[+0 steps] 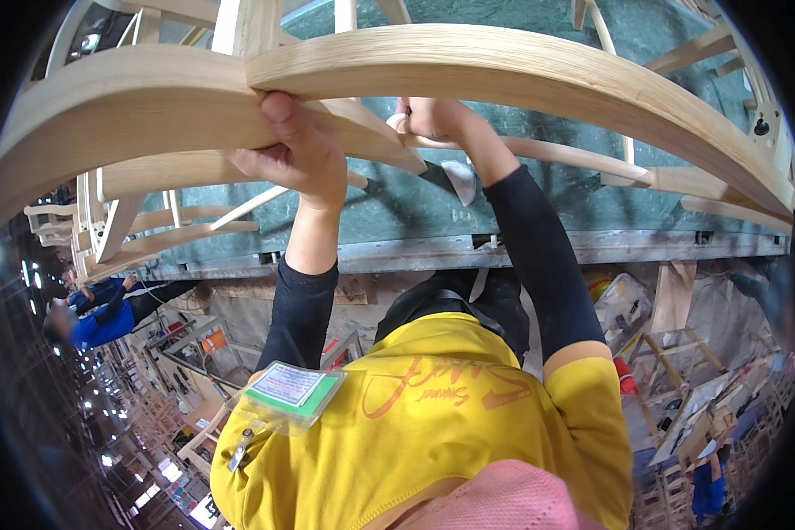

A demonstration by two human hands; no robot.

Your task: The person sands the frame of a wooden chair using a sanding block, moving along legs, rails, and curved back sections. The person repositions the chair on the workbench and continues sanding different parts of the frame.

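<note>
A pale wooden chair frame with a long curved rail (pixel 468 57) spans the upper part of the head view. My left hand (pixel 305 159) is closed around the frame at a joint, its thumb pressed against the wood and its other fingers partly hidden. My right hand (pixel 435 120) is curled beneath the long rail, just above a thinner round rod (pixel 565 152). A small whitish bit (pixel 397 121) shows at its fingers; what it grips is mostly hidden. Below that hand, a white wedge-shaped piece (pixel 459 181) lies on the green tabletop (pixel 380 216).
A metal edge strip (pixel 397 256) runs along the near side of the table. More wooden frames (pixel 141 225) stand at left, others at upper right. A person in blue (pixel 106 318) is at far left, another person (pixel 773 296) at far right. Wooden parts clutter the floor.
</note>
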